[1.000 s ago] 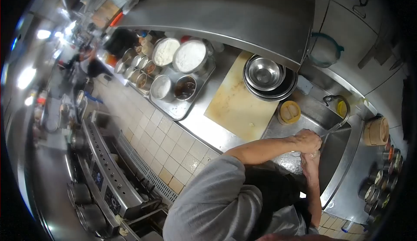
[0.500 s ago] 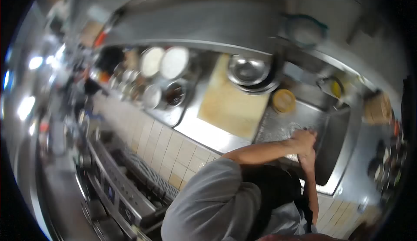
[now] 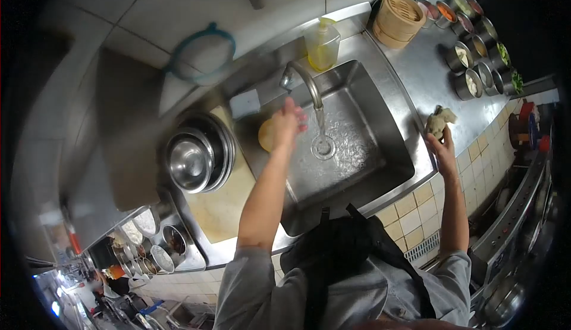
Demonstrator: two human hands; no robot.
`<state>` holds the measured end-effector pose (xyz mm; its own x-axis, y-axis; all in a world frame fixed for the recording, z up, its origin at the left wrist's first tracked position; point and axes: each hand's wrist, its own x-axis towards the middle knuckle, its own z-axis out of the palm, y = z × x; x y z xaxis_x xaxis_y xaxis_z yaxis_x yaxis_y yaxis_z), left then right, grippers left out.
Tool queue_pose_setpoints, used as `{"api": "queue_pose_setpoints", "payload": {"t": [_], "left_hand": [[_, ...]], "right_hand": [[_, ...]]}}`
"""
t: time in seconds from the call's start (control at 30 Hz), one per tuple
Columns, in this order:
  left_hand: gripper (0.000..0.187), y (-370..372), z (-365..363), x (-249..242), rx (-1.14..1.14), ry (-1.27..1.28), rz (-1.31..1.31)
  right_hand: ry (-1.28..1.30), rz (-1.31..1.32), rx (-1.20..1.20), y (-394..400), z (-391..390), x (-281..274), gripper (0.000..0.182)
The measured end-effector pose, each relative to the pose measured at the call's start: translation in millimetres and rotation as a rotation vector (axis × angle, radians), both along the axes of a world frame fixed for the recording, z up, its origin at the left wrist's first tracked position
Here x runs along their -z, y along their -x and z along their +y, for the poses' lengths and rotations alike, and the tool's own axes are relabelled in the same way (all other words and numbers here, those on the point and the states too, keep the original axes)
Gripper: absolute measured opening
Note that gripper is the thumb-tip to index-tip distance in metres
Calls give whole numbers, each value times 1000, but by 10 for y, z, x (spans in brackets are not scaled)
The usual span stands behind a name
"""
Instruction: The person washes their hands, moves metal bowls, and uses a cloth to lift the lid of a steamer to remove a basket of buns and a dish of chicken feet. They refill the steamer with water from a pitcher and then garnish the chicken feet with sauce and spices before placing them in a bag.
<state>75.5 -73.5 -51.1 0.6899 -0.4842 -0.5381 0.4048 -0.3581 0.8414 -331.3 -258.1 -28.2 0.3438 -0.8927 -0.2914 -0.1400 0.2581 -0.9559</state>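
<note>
My left hand (image 3: 288, 122) is stretched out over the left side of the steel sink (image 3: 389, 145), fingers apart, close to the curved faucet (image 3: 303, 80) and above a round yellow lid (image 3: 264, 136). It holds nothing. Water runs from the faucet down to the drain (image 3: 323, 146). My right hand (image 3: 441, 146) is at the counter edge right of the sink, its fingers on a crumpled beige cloth (image 3: 439, 119) lying on the steel counter.
A yellow soap bottle (image 3: 322, 44) stands behind the sink, with a bamboo steamer (image 3: 399, 13) and several metal condiment cups (image 3: 476, 62) to its right. Stacked steel bowls (image 3: 193, 157), a cutting board (image 3: 223, 208) and a white sponge (image 3: 245, 102) lie left of the sink.
The view has swung round. My hands, together under the tap before, have parted: the left is up by the faucet, the right is out on the counter at the cloth.
</note>
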Motion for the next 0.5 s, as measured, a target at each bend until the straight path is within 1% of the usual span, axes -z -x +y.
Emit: {"api": "queue_pose_setpoints", "payload": {"t": [0.03,0.07,0.13,0.17,0.23,0.27,0.3,0.33,0.4,0.43,0.47,0.5], "left_hand": [[45,-100,-54,-20,-37,96,111],[51,-175,-126,-34,-73,194,221],[49,-282,-285,28,-84,223,261],[46,-323,-338,143,-104,240,260],[43,-375,-384,325,-129,256,257],[30,-399,-381,396,-135,275,284],[20,-407,-363,436,-146,294,311],[20,-373,-346,443,-167,294,305],[19,-259,-271,454,-34,111,108],[25,-226,-265,528,-64,67,22],[31,-208,-274,674,-92,22,-59],[39,-302,-273,970,0,-30,-198]], "right_hand": [[-38,48,38,75,-47,14,90],[-39,47,35,117,-50,60,90],[43,81,99,133,-26,53,95],[97,133,97,152,-2,78,90],[141,115,124,189,114,154,87],[183,96,145,194,179,200,84],[174,26,175,221,249,254,77],[178,5,189,217,345,266,70],[137,-15,193,188,531,230,62],[128,-3,199,186,589,282,60],[122,12,207,202,643,321,57],[107,6,172,209,718,352,56]]}}
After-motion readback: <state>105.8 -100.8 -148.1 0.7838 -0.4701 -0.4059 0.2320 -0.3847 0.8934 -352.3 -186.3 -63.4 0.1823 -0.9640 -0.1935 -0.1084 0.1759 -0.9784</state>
